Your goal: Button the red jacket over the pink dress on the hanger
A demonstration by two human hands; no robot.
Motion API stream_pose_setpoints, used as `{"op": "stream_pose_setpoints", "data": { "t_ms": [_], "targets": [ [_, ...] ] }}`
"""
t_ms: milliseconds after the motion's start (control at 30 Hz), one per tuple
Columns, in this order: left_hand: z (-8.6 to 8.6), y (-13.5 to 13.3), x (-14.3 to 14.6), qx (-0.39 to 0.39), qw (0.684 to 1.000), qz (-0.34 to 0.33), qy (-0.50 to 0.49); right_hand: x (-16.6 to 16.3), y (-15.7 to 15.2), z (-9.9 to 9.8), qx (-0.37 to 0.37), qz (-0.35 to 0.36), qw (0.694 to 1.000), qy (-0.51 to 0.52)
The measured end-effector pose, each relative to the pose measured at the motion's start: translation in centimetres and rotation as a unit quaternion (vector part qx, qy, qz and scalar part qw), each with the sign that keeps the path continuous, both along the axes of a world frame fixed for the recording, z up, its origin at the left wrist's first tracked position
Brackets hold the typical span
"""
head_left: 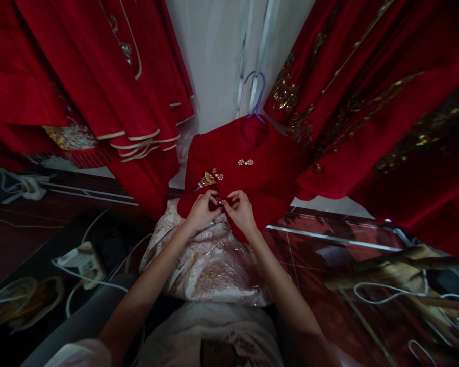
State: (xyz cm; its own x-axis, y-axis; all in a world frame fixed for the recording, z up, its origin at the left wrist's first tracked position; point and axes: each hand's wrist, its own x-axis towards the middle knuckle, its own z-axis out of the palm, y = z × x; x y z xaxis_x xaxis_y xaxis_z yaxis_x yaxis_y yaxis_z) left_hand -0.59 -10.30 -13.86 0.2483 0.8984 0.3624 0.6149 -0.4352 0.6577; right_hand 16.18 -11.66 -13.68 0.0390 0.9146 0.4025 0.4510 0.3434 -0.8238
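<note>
A red jacket [275, 173] hangs on a purple hanger [257, 99] in front of me, its lower part resting over shiny pale brocade fabric [210, 260] on my lap. At its front opening, my left hand [204, 210] and my right hand [240, 210] meet, fingers pinched from either side on a small beaded clasp [221, 202]. The fingertips partly hide this clasp. Higher up sit a fastened-looking flower clasp [245, 162] and another clasp [218, 175]. A gold fan-shaped ornament [208, 179] with dangling beads lies just above my left hand.
Red garments with pale piping [137, 102] hang at left, and gold-embroidered red garments [348, 102] at right. A power strip [88, 265] with white cables lies on a dark surface at left. Brown wrapping material [390, 275] and a white cord are on the right.
</note>
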Motion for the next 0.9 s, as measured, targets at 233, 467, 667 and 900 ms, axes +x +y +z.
{"op": "stream_pose_setpoints", "data": {
  "t_ms": [233, 467, 667, 900],
  "targets": [
    [-0.7, -0.1, 0.1, 0.031, 0.999, 0.002, -0.006, 2.7, 0.1, 2.9, 0.018, -0.002, 0.998, 0.063],
    [-1.7, 2.3, -5.7, 0.042, 0.987, 0.155, -0.02, 3.3, 0.0, 3.0, 0.0, 0.022, 0.999, 0.047],
    [-8.7, 1.2, -19.9, -0.251, 0.822, 0.502, 0.093, 4.2, 0.1, 3.5, -0.016, 0.036, 0.996, 0.08],
    [-14.7, -4.1, -27.2, -0.399, 0.709, 0.576, 0.082, 4.1, 0.2, 3.4, -0.024, 0.057, 0.995, 0.079]
  ]
}}
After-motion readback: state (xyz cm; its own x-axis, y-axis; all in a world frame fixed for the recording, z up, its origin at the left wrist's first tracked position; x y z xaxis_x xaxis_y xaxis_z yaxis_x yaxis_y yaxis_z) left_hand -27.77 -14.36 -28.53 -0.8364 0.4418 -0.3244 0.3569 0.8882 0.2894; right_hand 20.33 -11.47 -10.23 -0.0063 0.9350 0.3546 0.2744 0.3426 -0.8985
